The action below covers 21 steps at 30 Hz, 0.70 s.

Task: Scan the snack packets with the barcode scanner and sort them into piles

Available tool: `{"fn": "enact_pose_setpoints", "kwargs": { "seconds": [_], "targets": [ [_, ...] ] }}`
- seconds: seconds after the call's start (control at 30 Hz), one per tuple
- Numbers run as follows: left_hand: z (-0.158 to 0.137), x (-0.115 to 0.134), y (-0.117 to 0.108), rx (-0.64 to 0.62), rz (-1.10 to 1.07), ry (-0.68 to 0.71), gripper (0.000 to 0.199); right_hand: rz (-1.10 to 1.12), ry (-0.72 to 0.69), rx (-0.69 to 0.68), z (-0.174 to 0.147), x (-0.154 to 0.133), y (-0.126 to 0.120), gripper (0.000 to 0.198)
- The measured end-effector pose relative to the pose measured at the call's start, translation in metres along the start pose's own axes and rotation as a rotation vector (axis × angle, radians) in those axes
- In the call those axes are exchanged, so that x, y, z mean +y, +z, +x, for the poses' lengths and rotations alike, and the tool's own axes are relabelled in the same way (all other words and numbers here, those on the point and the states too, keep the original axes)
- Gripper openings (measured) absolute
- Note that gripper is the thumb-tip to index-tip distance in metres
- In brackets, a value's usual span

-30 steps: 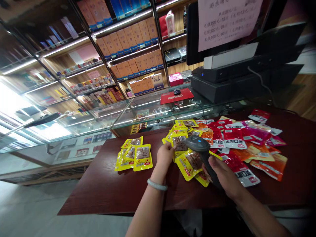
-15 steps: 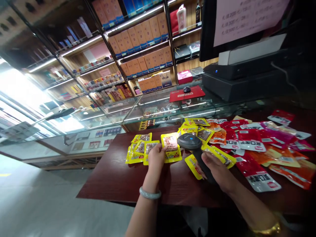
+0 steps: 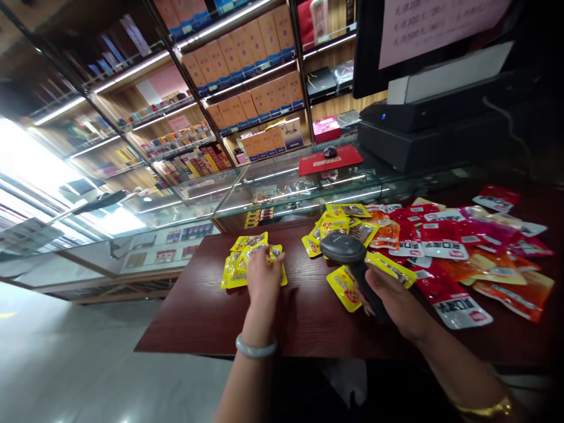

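"Start close in. What's nearest?"

"Two bracelets: one pale bracelet (image 3: 256, 348), bottom centre, and one gold bracelet (image 3: 487, 409), bottom right."

"And the two hands?"

"The right hand (image 3: 399, 298), right of centre, is wrapped around the handle of one dark scanner (image 3: 342, 248). The left hand (image 3: 263, 276), left of centre, is half curled over a small pile of yellow packets (image 3: 231, 275). It's blurred, so I can't tell whether it grips one."

"How many in that pile?"

"At least three, overlapping. One more yellow packet (image 3: 340, 288) lies just below the scanner's head; a second yellow pile (image 3: 330, 223) sits behind it, too layered to count."

"And to the right?"

"One heap of red, orange and pink packets (image 3: 447, 248), all on one dark wooden table (image 3: 194, 317)."

"Beyond?"

"One glass counter (image 3: 247, 202), with one mouse (image 3: 330, 152) on one red mat (image 3: 348, 157), upper centre. Upper right, one monitor (image 3: 365, 53) bearing one pink sheet (image 3: 423, 35). Top centre, four rows of orange boxes (image 3: 240, 50)."
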State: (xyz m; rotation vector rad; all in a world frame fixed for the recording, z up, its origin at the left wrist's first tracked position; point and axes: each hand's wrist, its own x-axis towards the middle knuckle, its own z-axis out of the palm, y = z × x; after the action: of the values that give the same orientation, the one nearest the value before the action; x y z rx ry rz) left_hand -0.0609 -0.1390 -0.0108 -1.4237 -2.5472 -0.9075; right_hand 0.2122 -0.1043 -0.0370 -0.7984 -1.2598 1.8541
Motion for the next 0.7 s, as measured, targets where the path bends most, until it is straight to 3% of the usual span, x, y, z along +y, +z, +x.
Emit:
{"fn": "enact_pose_setpoints", "kwargs": {
  "seconds": [0.07,0.13,0.23,0.33,0.47,0.7],
  "targets": [
    [-0.017,0.028,0.017,-0.237,-0.084,0.155,0.034,-0.017,-0.006,0.036,-0.004,-0.004,-0.009,0.045],
    [-0.035,0.053,0.035,-0.374,-0.095,0.246,0.042,-0.038,-0.019,0.058,-0.009,-0.008,-0.019,0.045],
    [-0.052,0.078,0.054,-0.452,-0.046,0.309,0.044,-0.062,-0.051,0.111,-0.016,-0.013,-0.032,0.047],
    [-0.054,0.085,0.059,-0.502,-0.065,0.236,0.030,-0.062,-0.058,0.148,-0.023,-0.016,-0.041,0.047],
    [-0.044,0.070,0.052,-0.537,-0.257,0.035,0.018,-0.047,-0.033,0.165,-0.028,-0.016,-0.046,0.048],
    [-0.020,0.011,0.033,-0.253,-0.398,-0.100,0.025,-0.007,0.076,0.078,-0.020,-0.001,-0.035,0.046]
  ]
}}
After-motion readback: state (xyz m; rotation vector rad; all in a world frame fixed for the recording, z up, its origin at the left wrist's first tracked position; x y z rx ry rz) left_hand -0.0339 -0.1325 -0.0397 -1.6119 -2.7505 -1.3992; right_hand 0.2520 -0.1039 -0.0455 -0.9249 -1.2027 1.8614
